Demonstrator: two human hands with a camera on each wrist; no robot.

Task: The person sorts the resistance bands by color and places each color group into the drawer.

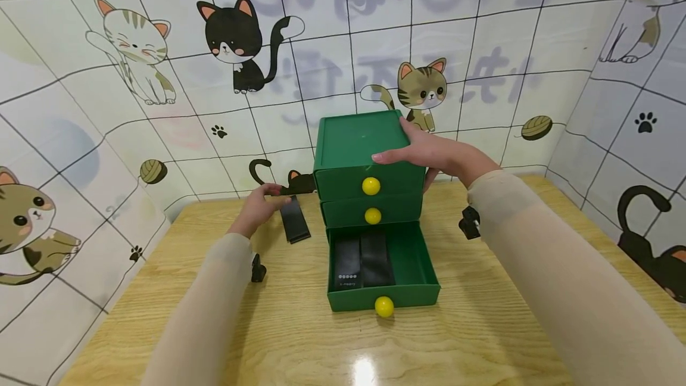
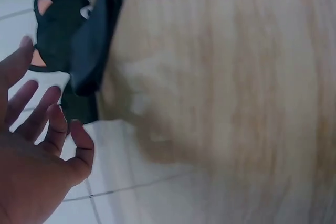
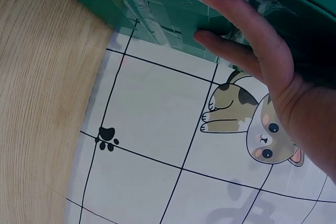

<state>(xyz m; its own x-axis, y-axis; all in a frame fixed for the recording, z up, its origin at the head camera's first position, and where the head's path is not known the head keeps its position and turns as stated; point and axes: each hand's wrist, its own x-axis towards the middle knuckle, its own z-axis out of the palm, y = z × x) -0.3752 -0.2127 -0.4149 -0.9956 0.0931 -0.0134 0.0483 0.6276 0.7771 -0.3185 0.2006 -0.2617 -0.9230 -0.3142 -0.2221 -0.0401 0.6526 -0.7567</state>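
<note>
A green drawer cabinet (image 1: 359, 139) with yellow round knobs stands on the table, its bottom drawer (image 1: 412, 255) pulled out. Inside that drawer lie two flat black resistance bands (image 1: 348, 261) side by side, the left one printed "X-Heavy". Another black band (image 1: 295, 219) is on the table left of the cabinet. My left hand (image 1: 259, 207) hovers at this band's far end; the left wrist view shows its fingers loosely bent, apart from the band (image 2: 94, 51). My right hand (image 1: 429, 151) rests on the cabinet's right upper edge, thumb on top and straight fingers (image 3: 226, 48) along the side.
The wooden table (image 1: 482, 314) meets a white wall sheet (image 1: 321, 118) with cat drawings close behind the cabinet. Strips of clear tape (image 3: 157, 24) run along the cabinet's side. The open drawer juts toward me between my arms.
</note>
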